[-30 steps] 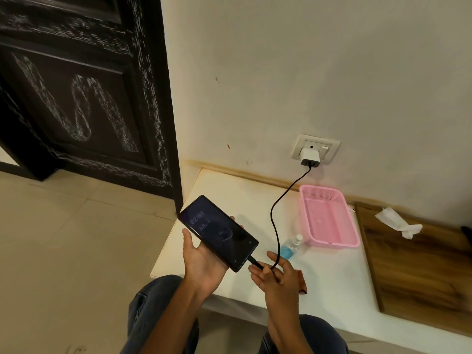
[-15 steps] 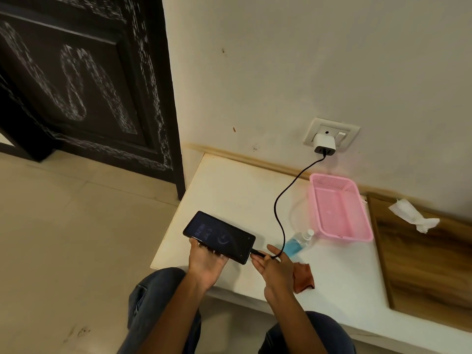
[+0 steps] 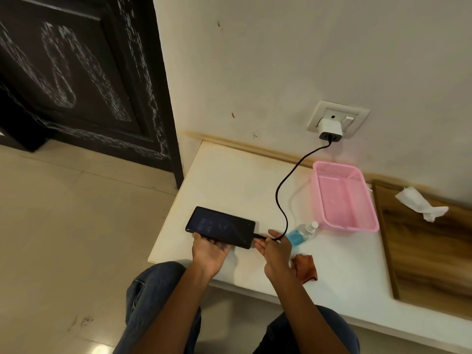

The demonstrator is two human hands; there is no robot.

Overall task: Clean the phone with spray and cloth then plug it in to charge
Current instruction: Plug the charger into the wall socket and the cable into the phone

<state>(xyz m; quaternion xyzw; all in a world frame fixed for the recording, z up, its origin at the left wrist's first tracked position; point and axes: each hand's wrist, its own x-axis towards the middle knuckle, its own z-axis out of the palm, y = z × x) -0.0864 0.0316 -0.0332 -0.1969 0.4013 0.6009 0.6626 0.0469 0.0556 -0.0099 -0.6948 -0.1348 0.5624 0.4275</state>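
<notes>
Phone (image 3: 221,226) is sitting screen-up and lit in the left hand (image 3: 210,251), palm cupping it from beneath along its near long edge, low over the near left part of the white tabletop (image 3: 229,175). Right at its short end, the right hand (image 3: 274,249) is pinching the black connector, fingertips (image 3: 263,243) closing on the plug where it is meeting the port. Whether it is fully seated is hard to tell from here. To do this well, the cupping hand should be bracing the phone while the plug is being pushed straight in, not at an angle.

Trailing out from that pinch, the black cable (image 3: 279,200) is looping up with slack to the white charger (image 3: 329,129) in the wall socket (image 3: 338,118). Just beyond the pinching hand, the spray bottle (image 3: 301,232) is lying on its side and the brown cloth (image 3: 305,268) is resting beside the wrist, so cleaning looks done. Farther out, the pink basket (image 3: 344,200) is sitting against the wall.
</notes>
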